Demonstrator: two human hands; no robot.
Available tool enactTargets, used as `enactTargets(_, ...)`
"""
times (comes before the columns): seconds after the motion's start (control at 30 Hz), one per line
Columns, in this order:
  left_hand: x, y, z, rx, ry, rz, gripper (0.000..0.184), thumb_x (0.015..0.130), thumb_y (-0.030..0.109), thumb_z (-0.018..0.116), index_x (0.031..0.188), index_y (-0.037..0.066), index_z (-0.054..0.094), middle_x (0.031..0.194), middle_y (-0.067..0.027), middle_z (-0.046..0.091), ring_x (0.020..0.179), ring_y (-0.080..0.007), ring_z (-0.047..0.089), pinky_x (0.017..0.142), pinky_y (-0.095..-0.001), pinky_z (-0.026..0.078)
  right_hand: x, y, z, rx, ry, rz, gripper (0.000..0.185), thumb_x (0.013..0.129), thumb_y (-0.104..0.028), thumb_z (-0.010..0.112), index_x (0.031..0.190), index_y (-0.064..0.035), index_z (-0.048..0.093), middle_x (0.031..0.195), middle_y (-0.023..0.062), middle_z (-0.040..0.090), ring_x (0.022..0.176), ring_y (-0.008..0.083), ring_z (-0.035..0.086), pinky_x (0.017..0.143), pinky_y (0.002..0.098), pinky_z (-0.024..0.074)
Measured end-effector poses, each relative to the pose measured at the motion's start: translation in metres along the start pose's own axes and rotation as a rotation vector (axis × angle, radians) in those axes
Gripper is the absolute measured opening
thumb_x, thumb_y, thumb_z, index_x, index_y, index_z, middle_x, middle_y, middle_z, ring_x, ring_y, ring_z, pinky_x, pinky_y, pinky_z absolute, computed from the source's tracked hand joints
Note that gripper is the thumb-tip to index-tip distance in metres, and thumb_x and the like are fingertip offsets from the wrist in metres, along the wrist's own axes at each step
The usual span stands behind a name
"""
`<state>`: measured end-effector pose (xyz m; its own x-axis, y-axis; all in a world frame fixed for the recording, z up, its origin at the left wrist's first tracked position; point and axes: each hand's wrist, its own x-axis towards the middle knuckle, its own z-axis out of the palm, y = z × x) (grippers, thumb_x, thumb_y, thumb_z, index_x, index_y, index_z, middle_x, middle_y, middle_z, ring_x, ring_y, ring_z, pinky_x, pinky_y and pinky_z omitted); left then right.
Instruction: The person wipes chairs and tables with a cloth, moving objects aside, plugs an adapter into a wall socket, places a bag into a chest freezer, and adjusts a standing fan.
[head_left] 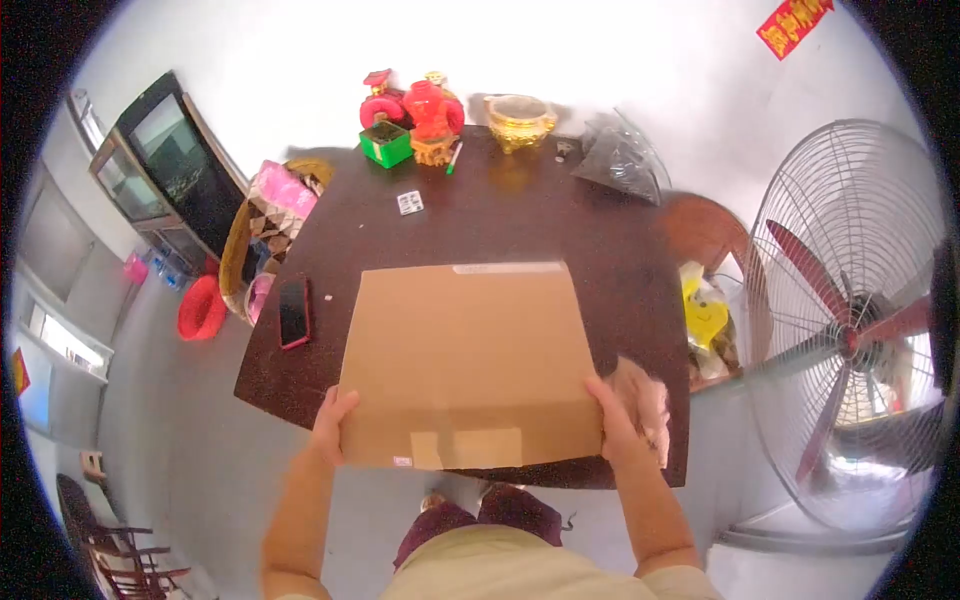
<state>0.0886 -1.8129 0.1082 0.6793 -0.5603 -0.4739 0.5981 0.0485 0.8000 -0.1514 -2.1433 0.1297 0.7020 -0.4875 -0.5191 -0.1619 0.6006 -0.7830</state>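
The head camera is looking forward and down past the torso point(490, 565), facing the nearby table point(480, 225) and wall point(300, 60) beyond.

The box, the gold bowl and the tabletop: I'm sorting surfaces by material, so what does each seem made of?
Box: matte cardboard, judging by its plain tan faces and folded edge. Gold bowl: shiny metal, gilded ceramic or plastic; its glints don't settle which. Tabletop: glossy, dark red-brown, likely lacquered wood, since it mirrors the bowl's gold; laminate is possible.
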Motion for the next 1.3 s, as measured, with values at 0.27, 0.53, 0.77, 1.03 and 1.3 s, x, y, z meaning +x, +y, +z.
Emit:
enactTargets(0.27, -0.142, -0.039, -0.056, 0.031, 0.147, 0.242, 0.085, 0.066, 0.040, 0.079, 0.131, 0.000, 0.040, 0.121, -0.0108, 0.053, 0.112, -0.0228, 0.052, 0.094, -0.0371, 0.044, -0.100, 0.092, 0.025, 0.024, -0.232, -0.166, 0.084, 0.077, -0.049, 0.065, 0.141, -0.0033, 0.034, 0.134, 0.0100, 0.047, 0.123, 0.0214, 0.045, 0.102, 0.0370, 0.0375)
enactTargets(0.53, -0.319, -0.139, -0.212, -0.035, 0.463, 0.430, 0.095, 0.058, 0.046, 0.082, 0.131, 0.001, 0.042, 0.119, -0.0103, 0.054, 0.109, -0.0238, 0.053, 0.090, -0.0373, 0.044, -0.172, 0.231, 0.100, -0.053, -0.473, -0.213, 0.097, 0.075, -0.046, 0.070, 0.145, 0.0016, 0.024, 0.144, 0.0125, 0.036, 0.130, 0.0238, 0.038, 0.106, 0.0353, 0.0310)
enactTargets(0.77, -0.425, -0.242, -0.272, -0.175, 0.718, 0.262, 0.088, 0.062, 0.049, 0.077, 0.128, 0.000, 0.045, 0.118, -0.0105, 0.054, 0.108, -0.0233, 0.053, 0.087, -0.0384, 0.046, -0.169, 0.330, 0.144, -0.267, -0.572, 0.150, 0.093, 0.078, -0.040, 0.070, 0.146, 0.0021, 0.021, 0.146, 0.0136, 0.034, 0.133, 0.0220, 0.033, 0.108, 0.0358, 0.0265)
enactTargets(1.03, -0.360, -0.387, -0.283, -0.319, 0.781, 0.073, 0.086, 0.064, 0.045, 0.076, 0.128, -0.004, 0.046, 0.117, -0.0117, 0.056, 0.107, -0.0235, 0.055, 0.091, -0.0369, 0.045, -0.081, 0.434, 0.052, -0.398, -0.532, 0.600, 0.087, 0.077, -0.039, 0.069, 0.146, -0.0092, 0.025, 0.144, 0.0080, 0.038, 0.130, 0.0238, 0.038, 0.105, 0.0401, 0.0321)
enactTargets(1.3, -0.145, -0.522, -0.294, -0.300, 0.517, -0.090, 0.085, 0.070, 0.029, 0.075, 0.138, -0.006, 0.037, 0.125, -0.0155, 0.054, 0.113, -0.0229, 0.053, 0.096, -0.0370, 0.044, 0.016, 0.500, -0.090, -0.342, -0.065, 0.440, 0.070, 0.080, -0.036, 0.062, 0.139, -0.0095, 0.038, 0.134, 0.0103, 0.048, 0.122, 0.0288, 0.048, 0.099, 0.0446, 0.0403)
